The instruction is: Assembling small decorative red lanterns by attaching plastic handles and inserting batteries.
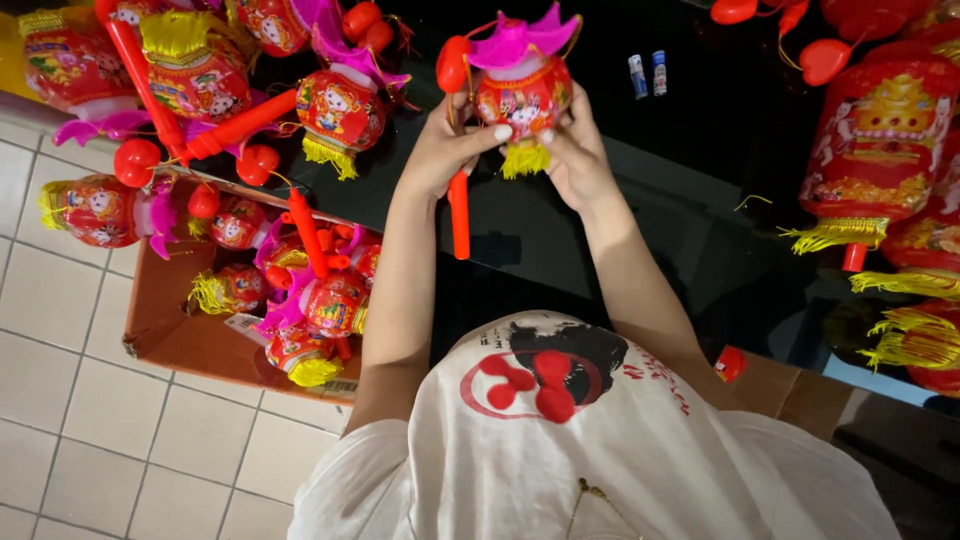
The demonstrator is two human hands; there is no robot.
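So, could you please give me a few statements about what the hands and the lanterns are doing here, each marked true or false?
1. Both hands hold one small red lantern over the black table. True: the left hand and the right hand grip it from either side.
2. The held lantern has a blue top. False: its top is pink.
3. A red stick hangs down by the left hand. True.
4. The cardboard box on the floor holds only batteries. False: it holds more small red lanterns.
5. Two small batteries stand on the table beyond the hands. True.
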